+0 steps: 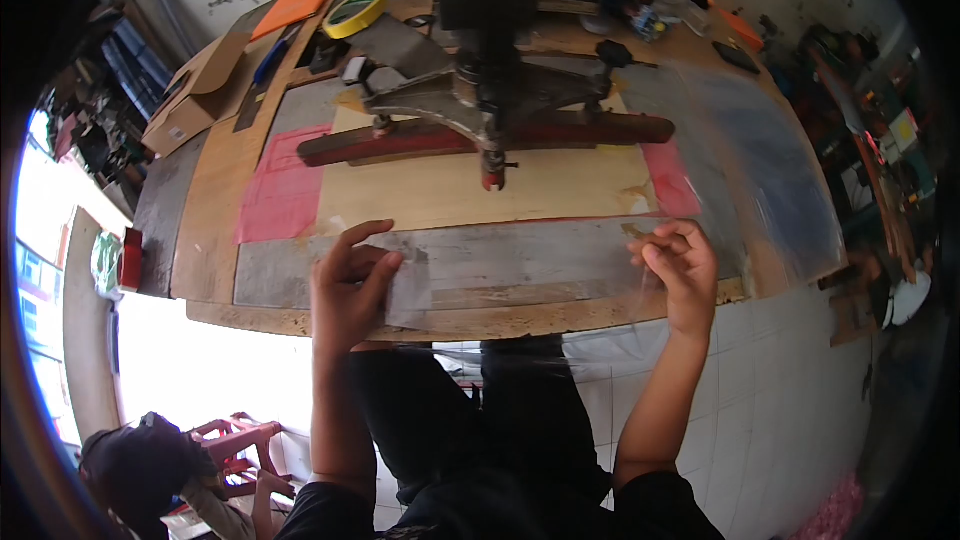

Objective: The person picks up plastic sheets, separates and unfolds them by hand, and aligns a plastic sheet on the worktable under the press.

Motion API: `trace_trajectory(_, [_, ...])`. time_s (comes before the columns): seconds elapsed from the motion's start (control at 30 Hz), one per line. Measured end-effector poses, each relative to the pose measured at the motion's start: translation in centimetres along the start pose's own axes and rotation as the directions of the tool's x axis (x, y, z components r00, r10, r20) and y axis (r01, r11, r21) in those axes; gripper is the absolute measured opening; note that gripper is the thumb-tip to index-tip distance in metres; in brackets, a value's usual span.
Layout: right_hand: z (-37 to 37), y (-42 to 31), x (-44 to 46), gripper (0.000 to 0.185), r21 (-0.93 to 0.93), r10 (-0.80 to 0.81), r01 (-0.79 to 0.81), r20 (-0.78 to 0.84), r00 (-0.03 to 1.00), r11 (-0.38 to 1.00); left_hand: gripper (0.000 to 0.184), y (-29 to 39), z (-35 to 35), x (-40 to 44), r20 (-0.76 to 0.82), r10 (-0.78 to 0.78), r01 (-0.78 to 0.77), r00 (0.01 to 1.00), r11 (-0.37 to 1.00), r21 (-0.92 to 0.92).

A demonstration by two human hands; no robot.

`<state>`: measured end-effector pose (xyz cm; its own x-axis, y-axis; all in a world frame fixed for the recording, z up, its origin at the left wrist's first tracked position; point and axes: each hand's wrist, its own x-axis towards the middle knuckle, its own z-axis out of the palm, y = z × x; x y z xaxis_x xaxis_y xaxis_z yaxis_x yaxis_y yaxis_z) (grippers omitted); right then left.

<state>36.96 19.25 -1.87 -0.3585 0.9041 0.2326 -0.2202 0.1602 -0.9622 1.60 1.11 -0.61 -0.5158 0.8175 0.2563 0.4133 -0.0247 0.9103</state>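
Note:
A thin clear plastic sheet (408,292) stretches between my hands over the front edge of the work table, its lower part hanging towards my lap. My left hand (350,285) holds its left edge with curled fingers, the thumb and index tips apart. At the opposite side, my right hand (682,270) pinches the sheet between bent fingers and thumb. Just beyond lies a cream panel (450,192) with a pink strip (280,185) at its left end and another pink strip (670,180) at its right. Most of the clear sheet is hard to see.
A metal press head (485,90) with a long red-edged bar (400,143) stands over the panel. Yellow tape (355,13), a cardboard box (195,90) and an orange folder (297,5) sit back left. Clear film (770,160) covers the right side. Another person (145,470) is low at left.

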Motion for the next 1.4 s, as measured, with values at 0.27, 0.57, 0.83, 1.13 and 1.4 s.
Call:
trace_trajectory(0.27, [0.2,-0.2,-0.1,0.021,-0.11,0.008,-0.011,-0.028,1.0,0.994,0.037,1.3,-0.6,0.1,0.076,-0.093,0.092,0.993,0.996,0.009])
trace_trajectory(0.57, [0.1,0.1,-0.1,0.021,-0.14,0.006,-0.01,-0.033,0.999,0.99,0.037,0.5,-0.4,0.0,0.078,0.005,-0.003,0.997,1.0,-0.029])
trace_trajectory(0.83, [0.1,0.3,-0.2,0.02,-0.148,-0.015,0.009,-0.038,0.999,0.989,0.033,0.5,-0.7,0.0,0.117,-0.031,0.037,0.993,0.998,-0.05])
trace_trajectory(1.13, [-0.3,0.8,-0.2,0.019,-0.125,-0.039,0.036,-0.018,0.999,0.992,0.027,-0.2,-0.9,0.0,0.177,-0.083,0.108,0.981,0.985,-0.134])
trace_trajectory(1.4, [0.0,0.5,-0.3,0.022,-0.09,-0.04,0.036,-0.041,0.998,0.995,0.023,0.1,-0.8,0.1,0.165,-0.138,0.159,0.977,0.979,-0.127])
